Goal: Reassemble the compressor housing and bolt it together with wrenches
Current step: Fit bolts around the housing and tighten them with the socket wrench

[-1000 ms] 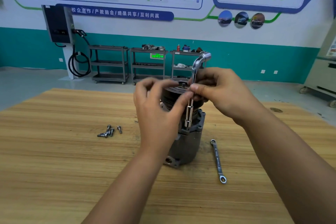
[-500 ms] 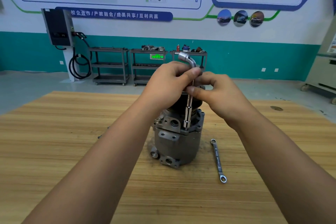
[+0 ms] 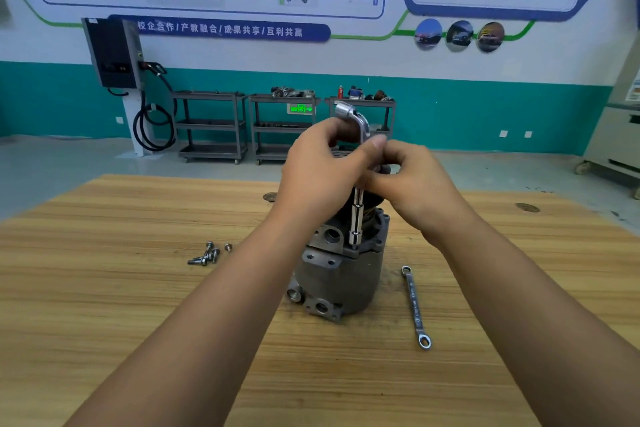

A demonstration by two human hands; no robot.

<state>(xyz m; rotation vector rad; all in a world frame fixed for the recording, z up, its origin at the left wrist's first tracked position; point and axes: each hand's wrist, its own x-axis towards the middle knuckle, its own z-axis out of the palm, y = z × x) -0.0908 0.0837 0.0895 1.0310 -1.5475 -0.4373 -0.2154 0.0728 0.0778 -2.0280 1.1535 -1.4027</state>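
the l-shaped chrome socket wrench (image 3: 356, 215) has swung round. a second ago its short bent arm pointed to the upper right of the frame; now it points up and to the left, above the knuckles. that looks like about half a turn on the bolt under its socket, so i'd judge the person is running a housing bolt down rather than just setting the tool in place.

the left hand (image 3: 318, 170) has moved too. it was lower, in front of the body of the unit, and is now up at the bend of the wrench, its grip closed round the elbow to drive it. the right hand (image 3: 412, 184) has kept its place, thumb and fingers pinching the upright shaft just below the bend to steady it. both forearms reach in from the bottom corners and meet at the middle of the frame, wrists raised.

the grey cast-metal compressor housing (image 3: 339, 274) stands upright at the centre of the wooden counter (image 3: 138, 288), with the wrench's socket down on its upper flange. a small heap of loose bolts (image 3: 207, 255) lies to the left of it, so several fasteners seem to be left. a flat silver ring spanner (image 3: 415, 305) lies untouched to the right.
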